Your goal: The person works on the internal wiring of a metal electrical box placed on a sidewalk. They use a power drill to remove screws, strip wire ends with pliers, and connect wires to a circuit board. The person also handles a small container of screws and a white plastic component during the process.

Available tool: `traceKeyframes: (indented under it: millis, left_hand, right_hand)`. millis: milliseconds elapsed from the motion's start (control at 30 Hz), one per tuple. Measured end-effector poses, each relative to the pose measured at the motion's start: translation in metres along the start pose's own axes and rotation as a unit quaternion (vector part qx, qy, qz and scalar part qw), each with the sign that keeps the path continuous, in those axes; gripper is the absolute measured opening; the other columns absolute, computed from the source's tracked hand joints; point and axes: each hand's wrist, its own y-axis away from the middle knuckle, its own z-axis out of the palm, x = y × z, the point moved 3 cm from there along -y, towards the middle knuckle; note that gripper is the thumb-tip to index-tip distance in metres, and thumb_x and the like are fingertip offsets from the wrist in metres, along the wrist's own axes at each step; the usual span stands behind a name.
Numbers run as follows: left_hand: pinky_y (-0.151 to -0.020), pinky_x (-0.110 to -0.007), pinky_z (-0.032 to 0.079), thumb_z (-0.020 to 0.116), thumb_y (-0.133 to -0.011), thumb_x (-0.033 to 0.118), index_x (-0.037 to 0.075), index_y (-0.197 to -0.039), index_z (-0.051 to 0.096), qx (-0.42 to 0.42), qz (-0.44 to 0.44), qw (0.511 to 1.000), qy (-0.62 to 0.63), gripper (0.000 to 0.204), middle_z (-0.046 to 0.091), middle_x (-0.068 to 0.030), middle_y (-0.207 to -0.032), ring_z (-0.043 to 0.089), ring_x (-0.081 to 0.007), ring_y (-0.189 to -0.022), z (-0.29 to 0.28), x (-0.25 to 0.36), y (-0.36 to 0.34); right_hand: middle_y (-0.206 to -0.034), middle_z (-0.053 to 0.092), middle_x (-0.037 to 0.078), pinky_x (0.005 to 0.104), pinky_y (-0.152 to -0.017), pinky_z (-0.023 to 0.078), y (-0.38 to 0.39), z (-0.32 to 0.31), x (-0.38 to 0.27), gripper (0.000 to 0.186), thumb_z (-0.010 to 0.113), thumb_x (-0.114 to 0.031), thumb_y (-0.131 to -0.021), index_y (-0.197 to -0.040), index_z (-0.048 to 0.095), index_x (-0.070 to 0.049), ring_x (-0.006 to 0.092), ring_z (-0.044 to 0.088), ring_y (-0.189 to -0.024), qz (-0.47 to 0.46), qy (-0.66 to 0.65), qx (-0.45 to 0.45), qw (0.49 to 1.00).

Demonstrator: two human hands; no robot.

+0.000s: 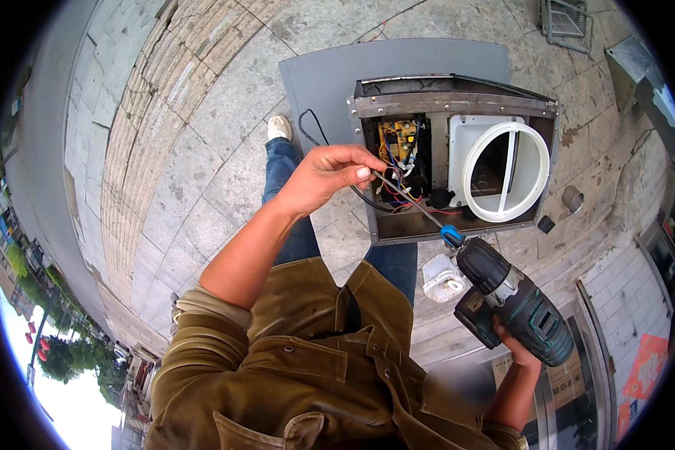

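Observation:
My left hand pinches the far end of a long thin metal bit, which has a blue collar at the chuck of a teal and black cordless drill. My right hand grips the drill's handle, partly hidden by the tool. Just beyond my left fingers lies an open metal appliance, with a yellow circuit board, tangled coloured wires and a white round duct ring. A black cable loops out of it near my left hand.
A grey sheet lies under the appliance. My legs and a white shoe are below it. A metal cup, a small black block and a white plastic piece are nearby. A metal grate sits at upper right.

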Motion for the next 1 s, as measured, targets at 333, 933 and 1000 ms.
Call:
traceKeyframes:
  millis: [333,933,1000]
  left_hand:
    - [-0.081,-0.029,0.049,0.066,-0.095,0.027,0.005,-0.137,0.053,0.099,0.012,0.995,0.025,0.050,0.064,-0.0080,-0.108,0.058,-0.0112,-0.086,0.004,0.006,-0.016]
    - [-0.112,-0.070,0.014,0.055,-0.096,0.040,0.011,-0.154,0.026,0.170,0.072,0.647,-0.740,0.072,0.031,-0.0051,-0.159,0.025,-0.0273,-0.148,-0.007,-0.009,-0.034]
    - [-0.112,-0.069,0.014,0.056,-0.095,0.039,0.012,-0.155,0.026,0.165,0.070,0.648,-0.740,0.072,0.031,-0.0044,-0.158,0.025,-0.0264,-0.147,-0.007,-0.007,-0.033]
  right_hand:
    - [-0.079,0.056,0.004,0.0303,-0.064,0.043,0.009,-0.009,0.032,0.041,0.071,-0.019,-0.076,-0.112,0.057,-0.005,0.0159,0.053,-0.070,0.040,-0.159,0.017,0.986]
    - [-0.113,0.059,0.015,0.0382,-0.087,0.049,-0.126,-0.020,-0.018,0.055,0.084,-0.010,-0.070,-0.118,0.057,-0.001,0.0281,0.063,-0.102,-0.028,0.104,0.042,0.993]
    - [-0.112,0.061,0.015,0.0381,-0.086,0.050,-0.135,-0.020,-0.028,0.054,0.084,-0.010,-0.071,-0.118,0.058,-0.002,0.0279,0.064,-0.100,-0.020,0.095,0.036,0.995]
